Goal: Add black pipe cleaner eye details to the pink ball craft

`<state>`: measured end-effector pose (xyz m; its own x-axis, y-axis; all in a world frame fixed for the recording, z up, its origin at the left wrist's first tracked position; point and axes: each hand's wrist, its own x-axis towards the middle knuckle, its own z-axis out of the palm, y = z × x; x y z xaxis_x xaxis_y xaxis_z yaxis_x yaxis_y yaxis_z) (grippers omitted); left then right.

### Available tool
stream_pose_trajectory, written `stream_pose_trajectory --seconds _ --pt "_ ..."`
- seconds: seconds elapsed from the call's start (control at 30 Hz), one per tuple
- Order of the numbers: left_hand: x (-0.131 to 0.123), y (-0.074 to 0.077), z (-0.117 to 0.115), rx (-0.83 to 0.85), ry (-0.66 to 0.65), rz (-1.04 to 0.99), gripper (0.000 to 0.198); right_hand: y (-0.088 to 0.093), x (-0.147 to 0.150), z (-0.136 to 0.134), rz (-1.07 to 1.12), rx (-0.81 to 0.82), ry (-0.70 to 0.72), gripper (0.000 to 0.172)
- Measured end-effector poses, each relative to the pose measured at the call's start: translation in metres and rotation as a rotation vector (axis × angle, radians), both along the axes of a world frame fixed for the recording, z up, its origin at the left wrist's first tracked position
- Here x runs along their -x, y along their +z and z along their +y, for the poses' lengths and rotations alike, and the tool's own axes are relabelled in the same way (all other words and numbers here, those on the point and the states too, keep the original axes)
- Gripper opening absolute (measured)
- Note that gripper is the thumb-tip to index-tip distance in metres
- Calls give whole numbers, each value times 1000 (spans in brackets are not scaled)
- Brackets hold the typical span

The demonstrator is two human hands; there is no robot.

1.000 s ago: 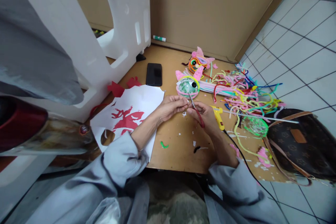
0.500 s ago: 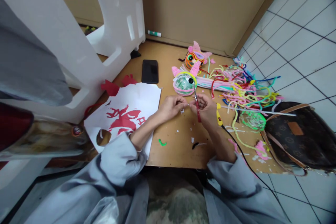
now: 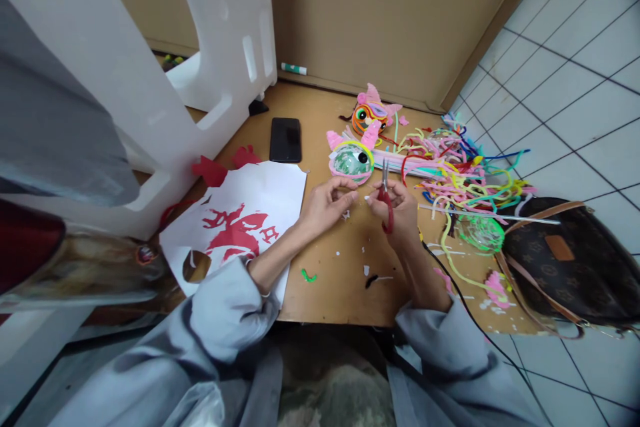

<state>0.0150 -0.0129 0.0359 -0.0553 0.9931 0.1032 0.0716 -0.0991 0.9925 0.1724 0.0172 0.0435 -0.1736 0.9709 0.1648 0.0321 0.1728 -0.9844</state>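
Note:
My right hand is closed around a pair of small scissors with red handles, the metal blades pointing away from me. A tiny white scrap shows at its fingertips. My left hand is just across from it, thumb and forefinger slightly apart with nothing visible between them. Just beyond both hands sits a rounded clear-and-green craft head with pink ears, a yellow rim and a black eye. Behind it is an orange striped craft head, also with pink ears.
White paper with red cut-outs lies at left, below a black phone. Tangled pipe cleaners, a green mesh ball and a brown handbag fill the right. A black cord crosses the table edge. Scraps dot the tabletop.
My hands have drawn apart, the right one shifting rightward. The scissors have turned and now stand clear of the green head. The white scrap stays at the right fingertips.

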Motion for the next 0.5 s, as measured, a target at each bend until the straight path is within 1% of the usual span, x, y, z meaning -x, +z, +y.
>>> stream_pose_trajectory --seconds 0.1,0.17,0.23,0.37,0.5 --pt "-6 0 -2 39 -30 -131 27 0 0 0 111 24 -21 37" --pt "-10 -1 -3 40 -65 -197 28 -1 0 0 131 29 -27 39" --pt "-13 0 -4 52 -70 -233 30 -1 1 0 118 31 -28 41" --pt "-14 1 -5 77 -47 -227 32 0 2 -3 54 12 -21 42" --pt "-13 2 -6 48 -41 -189 29 1 3 -4 21 -2 -31 42"
